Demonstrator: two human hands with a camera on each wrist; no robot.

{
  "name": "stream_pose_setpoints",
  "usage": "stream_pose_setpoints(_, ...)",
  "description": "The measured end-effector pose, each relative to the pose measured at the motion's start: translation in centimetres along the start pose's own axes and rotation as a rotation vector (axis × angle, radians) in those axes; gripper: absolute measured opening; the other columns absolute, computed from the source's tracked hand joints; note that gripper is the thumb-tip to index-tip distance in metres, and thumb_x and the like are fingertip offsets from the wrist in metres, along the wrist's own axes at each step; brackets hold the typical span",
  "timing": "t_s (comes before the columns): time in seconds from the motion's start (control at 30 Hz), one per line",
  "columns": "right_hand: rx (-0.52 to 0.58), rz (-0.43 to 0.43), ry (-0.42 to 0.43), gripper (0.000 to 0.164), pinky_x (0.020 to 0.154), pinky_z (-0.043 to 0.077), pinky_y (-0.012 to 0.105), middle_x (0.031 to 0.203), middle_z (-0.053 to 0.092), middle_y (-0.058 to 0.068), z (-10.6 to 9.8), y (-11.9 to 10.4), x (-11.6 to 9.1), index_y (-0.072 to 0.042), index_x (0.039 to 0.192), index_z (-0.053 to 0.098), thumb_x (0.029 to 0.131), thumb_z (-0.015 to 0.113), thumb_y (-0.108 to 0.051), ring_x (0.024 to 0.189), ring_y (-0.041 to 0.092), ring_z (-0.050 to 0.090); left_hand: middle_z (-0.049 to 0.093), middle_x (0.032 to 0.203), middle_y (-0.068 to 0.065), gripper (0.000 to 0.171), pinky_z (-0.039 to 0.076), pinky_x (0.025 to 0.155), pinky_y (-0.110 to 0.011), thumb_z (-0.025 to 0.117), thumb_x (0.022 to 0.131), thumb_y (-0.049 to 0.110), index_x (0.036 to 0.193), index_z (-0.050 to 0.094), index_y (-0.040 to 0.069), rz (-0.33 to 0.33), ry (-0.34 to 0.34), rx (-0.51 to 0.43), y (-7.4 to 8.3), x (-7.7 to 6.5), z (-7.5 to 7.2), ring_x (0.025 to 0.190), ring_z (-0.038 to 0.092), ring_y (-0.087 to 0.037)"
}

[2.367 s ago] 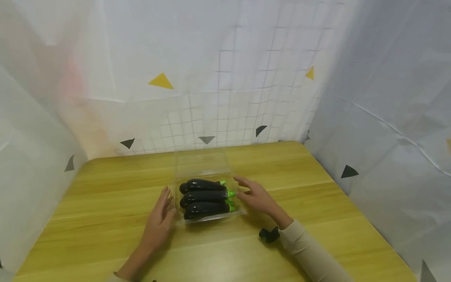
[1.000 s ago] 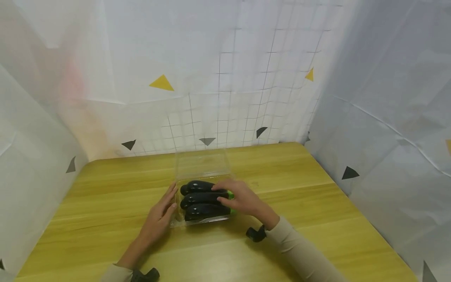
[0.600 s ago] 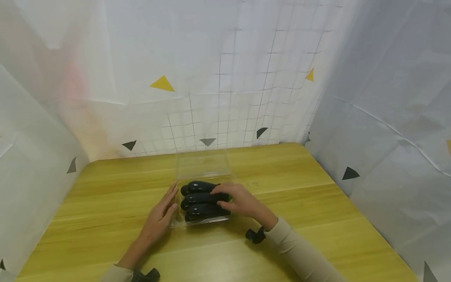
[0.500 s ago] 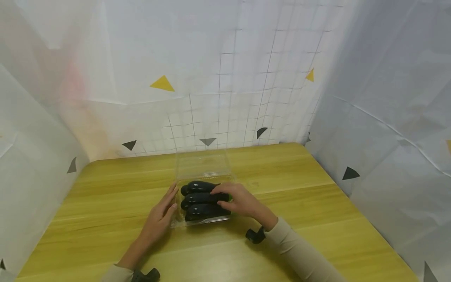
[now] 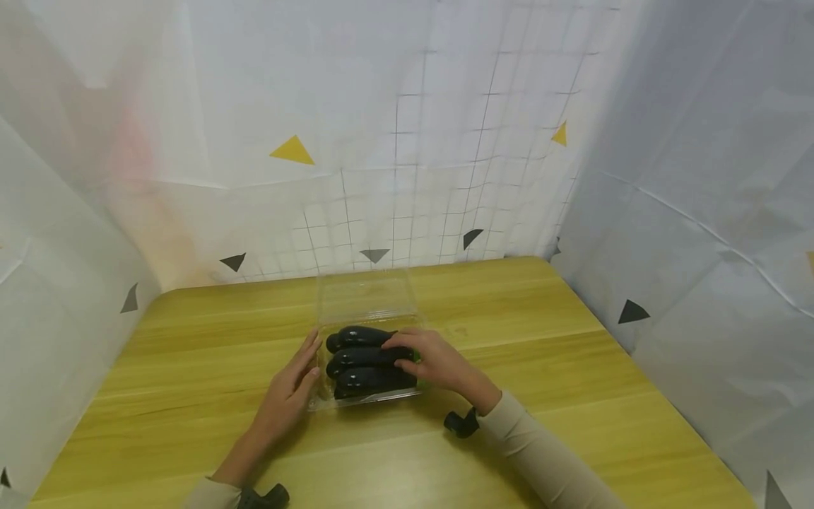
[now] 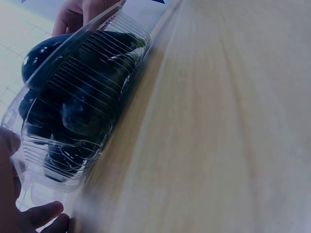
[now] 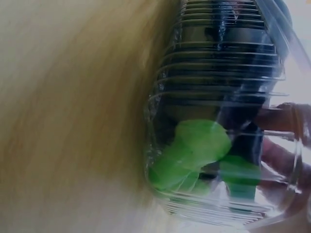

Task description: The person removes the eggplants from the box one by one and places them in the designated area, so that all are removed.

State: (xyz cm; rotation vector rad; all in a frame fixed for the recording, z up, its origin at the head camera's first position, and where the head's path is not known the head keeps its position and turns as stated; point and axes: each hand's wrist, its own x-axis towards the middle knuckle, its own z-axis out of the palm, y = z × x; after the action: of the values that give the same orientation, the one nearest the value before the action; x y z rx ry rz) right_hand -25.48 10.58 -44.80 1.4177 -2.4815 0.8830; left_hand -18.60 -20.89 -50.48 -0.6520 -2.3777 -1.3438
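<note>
An open clear plastic container (image 5: 388,399) holds several glossy dark eggplants lying side by side, green stem ends to the right. Over that end, my right hand (image 5: 441,362) pinches the middle eggplant (image 5: 359,360) between thumb and fingers. Its fingers (image 7: 279,155) show through the container wall in the right wrist view, near a green stem (image 7: 201,141). My left hand (image 5: 287,392) rests with extended fingers against the container's left side. Through the ribbed wall in the left wrist view, one eggplant (image 6: 36,60) lies above others. The fingers partly hide the stem ends.
The container's clear lid (image 5: 364,295) lies folded back behind it on the wooden table (image 5: 540,332). White sheets with dark and yellow triangles surround the table. A black wrist camera (image 5: 461,424) hangs below the right wrist, another (image 5: 263,497) at the left wrist.
My right hand has moved left from the container's right side onto the middle eggplant. My left hand has shifted slightly right against the container. Over the last half second both hands stay nearly still.
</note>
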Motion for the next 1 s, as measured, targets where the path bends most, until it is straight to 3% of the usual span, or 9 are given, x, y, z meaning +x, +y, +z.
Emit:
stream_pose_setpoints(0.57, 0.028, -0.042, 0.036, 0.033, 0.082, 0.057, 0.035, 0.122, 0.068, 0.005, 0.13, 0.38, 0.03, -0.009, 0.123, 0.071, 0.091, 0.079, 0.001, 0.105, 0.019, 0.066, 0.027, 0.169, -0.011, 0.05, 0.026, 0.113, -0.016, 0.05, 0.11, 0.007, 0.159, 0.041, 0.004, -0.006, 0.004, 0.0, 0.27, -0.02, -0.02, 0.146, 0.038, -0.035)
stream_pose_setpoints(0.9, 0.032, -0.047, 0.06, 0.032, 0.083, 0.056, 0.033, 0.122, 0.068, 0.004, -0.31, 0.19, -0.04, -0.009, 0.122, 0.072, 0.092, 0.079, 0.001, 0.106, 0.018, 0.066, 0.027, 0.169, -0.013, 0.053, 0.025, 0.114, -0.016, 0.049, 0.111, 0.009, 0.162, 0.038, 0.013, -0.004, -0.001, 0.023, -0.14, -0.08, 0.01, 0.147, 0.037, -0.035)
stream_pose_setpoints(1.0, 0.032, -0.048, 0.071, 0.032, 0.08, 0.055, 0.031, 0.122, 0.068, 0.004, -0.56, 0.1, -0.07, -0.009, 0.122, 0.072, 0.092, 0.078, 0.001, 0.104, 0.017, 0.065, 0.027, 0.169, -0.012, 0.052, 0.025, 0.114, -0.016, 0.049, 0.111, 0.01, 0.162, 0.038, 0.01, -0.004, 0.0, 0.035, -0.15, -0.07, -0.03, 0.146, 0.039, -0.035)
